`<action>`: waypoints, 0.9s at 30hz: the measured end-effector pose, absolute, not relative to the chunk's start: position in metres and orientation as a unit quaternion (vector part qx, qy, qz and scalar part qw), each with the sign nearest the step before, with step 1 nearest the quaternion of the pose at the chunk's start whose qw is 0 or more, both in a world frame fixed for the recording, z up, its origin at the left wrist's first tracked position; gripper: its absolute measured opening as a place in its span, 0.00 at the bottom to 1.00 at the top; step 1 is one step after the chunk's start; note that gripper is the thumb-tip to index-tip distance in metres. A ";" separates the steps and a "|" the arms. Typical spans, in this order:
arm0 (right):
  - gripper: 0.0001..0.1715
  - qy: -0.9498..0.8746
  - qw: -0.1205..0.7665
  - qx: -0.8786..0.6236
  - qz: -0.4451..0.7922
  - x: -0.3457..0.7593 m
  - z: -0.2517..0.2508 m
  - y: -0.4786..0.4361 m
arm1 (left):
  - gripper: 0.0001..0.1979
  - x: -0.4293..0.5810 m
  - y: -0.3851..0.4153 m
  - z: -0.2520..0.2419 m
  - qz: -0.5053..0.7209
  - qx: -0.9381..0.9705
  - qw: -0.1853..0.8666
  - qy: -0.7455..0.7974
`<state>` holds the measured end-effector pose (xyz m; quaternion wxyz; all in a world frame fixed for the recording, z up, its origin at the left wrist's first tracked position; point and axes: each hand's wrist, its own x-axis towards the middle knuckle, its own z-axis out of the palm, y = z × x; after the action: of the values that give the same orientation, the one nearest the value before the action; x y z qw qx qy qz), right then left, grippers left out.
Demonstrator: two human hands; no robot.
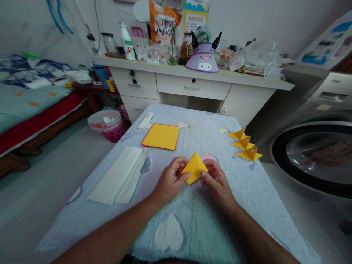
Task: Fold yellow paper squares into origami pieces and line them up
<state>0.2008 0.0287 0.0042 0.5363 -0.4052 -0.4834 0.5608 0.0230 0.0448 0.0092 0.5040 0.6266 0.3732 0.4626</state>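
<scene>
A folded sheet of yellow origami paper (195, 165), shaped like a kite with its point up, is held just over the cloth-covered table. My left hand (171, 179) pinches its left corner between thumb and fingers. On the opposite corner, my right hand (217, 179) grips it the same way, thumb in front. Fingers behind the paper are partly hidden. Beyond my left hand lies a stack of square origami paper (161, 136), yellow on top with orange-red edges below. Several folded yellow paper pieces (249, 153) with raised points stand in a row at the right edge.
A folded pale cloth or paper (118, 175) lies on the tablecloth (110, 227) at left, near a small white box-like object (146, 121). Behind stands a cluttered white desk (192, 86) with a purple visor (204, 58). A washing machine (324, 146) is right; a pink bin (110, 124) left.
</scene>
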 end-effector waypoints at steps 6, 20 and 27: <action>0.11 -0.478 0.581 -0.399 0.524 0.204 0.003 0.025 | 0.11 0.022 0.047 0.007 0.468 0.625 0.475 0.406; 0.08 -0.509 0.568 -0.435 0.479 0.201 0.001 0.028 | 0.06 0.016 0.051 0.005 0.443 0.686 0.409 0.408; 0.10 -0.494 0.577 -0.457 0.462 0.201 0.003 0.028 | 0.03 0.015 0.053 0.009 0.465 0.704 0.358 0.400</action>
<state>0.2006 0.0277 0.0031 0.5769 -0.4573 -0.4942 0.4623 0.0147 0.0532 0.0093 0.3580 0.7045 0.3997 0.4645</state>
